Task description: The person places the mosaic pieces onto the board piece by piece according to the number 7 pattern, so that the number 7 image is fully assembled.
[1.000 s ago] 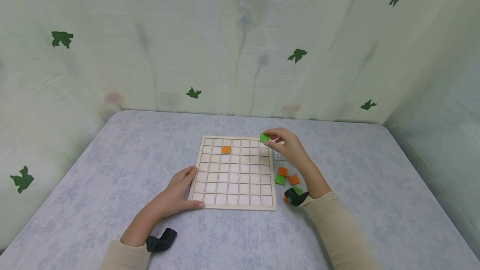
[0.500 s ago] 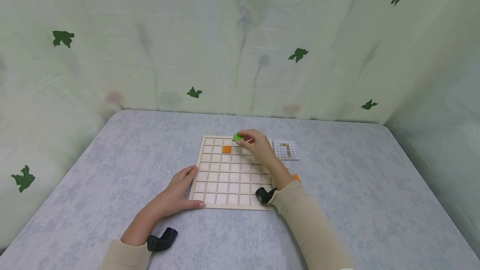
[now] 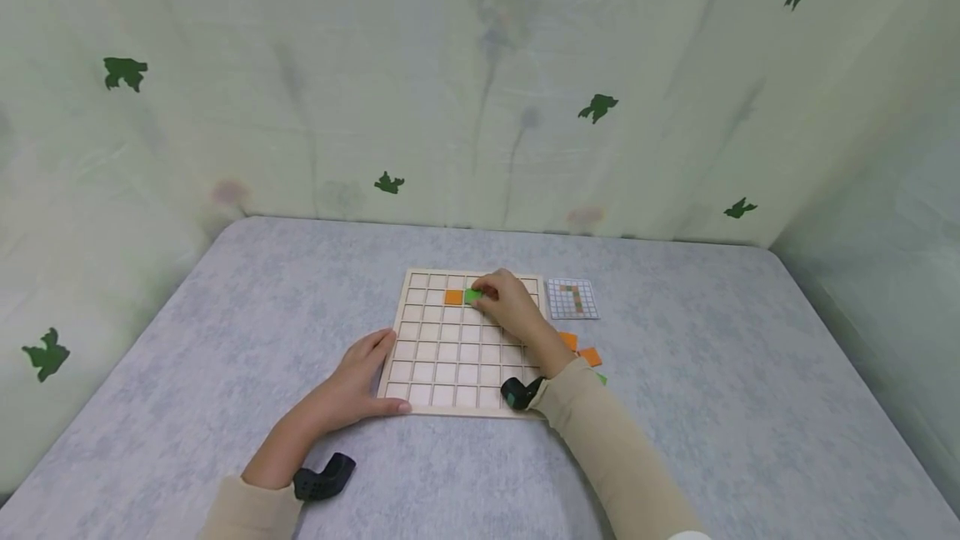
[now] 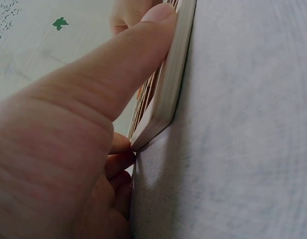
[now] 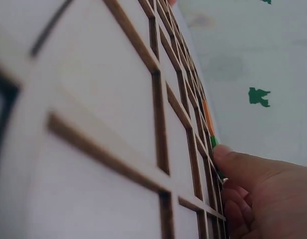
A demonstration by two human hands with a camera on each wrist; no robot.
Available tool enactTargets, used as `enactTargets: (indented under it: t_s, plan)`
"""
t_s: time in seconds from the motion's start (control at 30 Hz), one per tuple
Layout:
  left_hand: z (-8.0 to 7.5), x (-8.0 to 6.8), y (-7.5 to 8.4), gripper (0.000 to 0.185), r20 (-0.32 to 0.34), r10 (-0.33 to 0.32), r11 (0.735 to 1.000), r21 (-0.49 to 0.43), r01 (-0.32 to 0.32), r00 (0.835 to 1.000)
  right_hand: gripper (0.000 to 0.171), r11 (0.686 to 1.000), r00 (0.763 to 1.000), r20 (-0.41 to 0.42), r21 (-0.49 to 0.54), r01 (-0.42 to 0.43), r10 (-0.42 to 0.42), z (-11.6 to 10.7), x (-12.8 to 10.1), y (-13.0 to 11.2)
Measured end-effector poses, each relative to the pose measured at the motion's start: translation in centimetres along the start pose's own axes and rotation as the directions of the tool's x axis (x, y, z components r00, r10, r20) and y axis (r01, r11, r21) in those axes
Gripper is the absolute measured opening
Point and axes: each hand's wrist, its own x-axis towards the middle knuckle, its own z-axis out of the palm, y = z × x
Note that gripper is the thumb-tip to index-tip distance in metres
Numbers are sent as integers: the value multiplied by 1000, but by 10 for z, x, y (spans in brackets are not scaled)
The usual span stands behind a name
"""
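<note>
A wooden grid board [image 3: 442,352] lies on the table. My left hand [image 3: 352,386] rests at its near left corner, fingers along the left side and the straight thumb [image 4: 138,55] on the front rim. With thumb and fingertips, my right hand [image 3: 512,307] pinches a green square tile [image 3: 472,296] at a cell in the second row from the far edge. Directly left of that, an orange tile [image 3: 453,297] sits in its cell. In the right wrist view the thumb tip meets the green tile [image 5: 214,141]; the remaining fingers are partly hidden behind the board's edge.
A small printed grid card [image 3: 573,299] with a coloured pattern lies right of the board. Loose orange tiles [image 3: 590,357] and a green one [image 3: 602,378] lie nearer, partly covered by the right forearm. A patterned curtain [image 3: 480,90] hangs behind the table.
My right hand has carried the green tile leftward over the board, then down beside the orange tile. This has uncovered the printed card. The left hand has stayed in place.
</note>
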Motion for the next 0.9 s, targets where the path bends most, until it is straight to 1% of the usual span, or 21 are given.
enactTargets:
  t_s: [0.17,0.3,0.37,0.47,0.57,0.67,0.77,0.9]
  plan:
    - [-1,0,1,111,-6,4,1000,-2,-4,1000,23,1000,999,31,-2,-26,26,-2,0,-5]
    - [-1,-1,1,111,-4,2,1000,0,-2,1000,36,999,997,64,0,-50,50,-6,-2,-8]
    - [-1,-1,1,111,-2,1,1000,1,-1,1000,43,998,996,65,27,-59,57,-10,-5,-10]
    - [0,-1,1,111,-1,5,1000,-5,-5,1000,49,994,998,44,97,-46,42,-21,-9,-14]
    - [1,-1,0,111,-3,9,1000,-6,-9,1000,51,990,1000,1,140,-7,7,-36,-16,-16]
    - [0,-1,-1,111,-8,12,1000,-3,-12,1000,53,990,998,-51,135,36,-30,-52,-26,-17]
    - [-1,-1,-1,110,-9,12,1000,-2,-12,1000,54,991,995,-90,120,63,-53,-66,-37,-11]
    - [0,-1,0,111,-4,6,1000,-5,-6,1000,52,996,994,-100,84,42,-34,-80,-54,2]
